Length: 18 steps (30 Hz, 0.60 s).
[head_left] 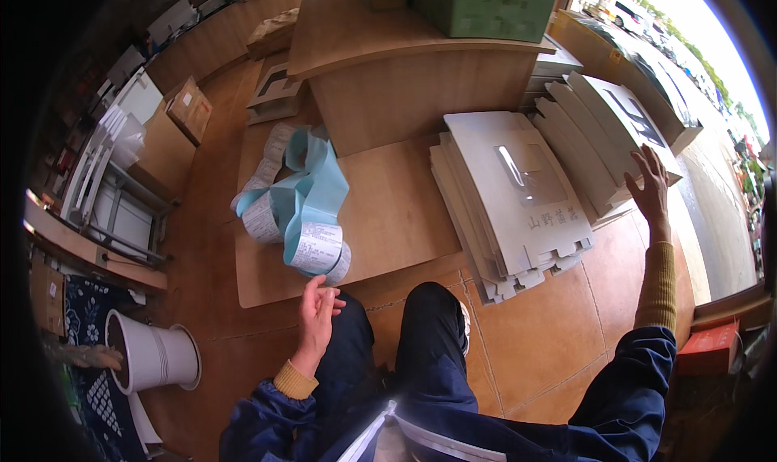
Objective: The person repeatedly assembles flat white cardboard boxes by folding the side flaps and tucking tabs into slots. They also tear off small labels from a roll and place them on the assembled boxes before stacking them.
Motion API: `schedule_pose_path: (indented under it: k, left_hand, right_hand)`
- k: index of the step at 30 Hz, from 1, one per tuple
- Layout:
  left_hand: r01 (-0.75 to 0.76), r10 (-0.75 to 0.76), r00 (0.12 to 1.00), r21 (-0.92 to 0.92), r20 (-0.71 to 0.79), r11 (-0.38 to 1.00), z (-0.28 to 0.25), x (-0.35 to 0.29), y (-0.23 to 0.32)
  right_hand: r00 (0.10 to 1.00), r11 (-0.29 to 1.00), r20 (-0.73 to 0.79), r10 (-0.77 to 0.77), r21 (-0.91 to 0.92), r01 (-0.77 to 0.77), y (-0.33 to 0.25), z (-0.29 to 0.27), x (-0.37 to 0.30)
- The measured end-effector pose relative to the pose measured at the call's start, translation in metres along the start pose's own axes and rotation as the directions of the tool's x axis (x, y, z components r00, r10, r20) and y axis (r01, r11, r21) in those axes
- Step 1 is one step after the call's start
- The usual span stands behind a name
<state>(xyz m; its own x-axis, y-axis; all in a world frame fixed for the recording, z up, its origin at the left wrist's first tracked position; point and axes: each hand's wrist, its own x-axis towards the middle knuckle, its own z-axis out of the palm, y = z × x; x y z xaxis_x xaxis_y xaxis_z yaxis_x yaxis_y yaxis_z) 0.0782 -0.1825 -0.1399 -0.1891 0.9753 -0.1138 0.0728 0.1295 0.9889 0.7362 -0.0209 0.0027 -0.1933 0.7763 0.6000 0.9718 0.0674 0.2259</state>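
Head camera is looking down on a seated person whose hands are working well apart. The right hand (650,188) is stretching out at the near edge of the right stack of pale cardboard boxes (595,130), its fingers spreading wide and pinching nothing; whether they are pressing on the card or hovering just off it, I cannot tell. The left hand (317,320) is hanging just below the label rolls (314,247), its fingers curling loosely and gripping nothing visible; contact with the nearest roll is too close to judge.

Those rolls are lying at the left of a brown board (388,211), their blue backing strip (324,178) standing up in loose folds. A front stack of flat boxes (518,215) is leaning beside the board, its sheets sitting unevenly and its lower end overhanging the tiled floor (550,340).

Several risks are showing. The right stack is tilting, so a one-sided pull on its edge could be sending boxes sliding against the front stack. The arm is reaching far out, which could be weakening control. At left, a careless brush could be tipping a roll off the board's edge, and the looping strip could be tangling, creasing or sticking to itself.
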Motion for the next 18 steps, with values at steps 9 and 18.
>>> schedule_pose_path:
  k: [9, 18]
  left_hand:
    - [-0.284, 0.327, 0.854, 0.165, -0.404, 0.945, -0.059, 0.050, 0.021]
    - [-0.461, 0.509, 0.856, 0.313, -0.090, 0.830, -0.081, 0.070, 0.027]
  right_hand:
    - [0.988, 0.940, -0.141, 0.070, 0.341, -0.018, -0.153, -0.027, 0.013]
    - [0.780, -0.058, 0.594, -0.198, 0.787, -0.614, -0.456, -0.025, -0.022]
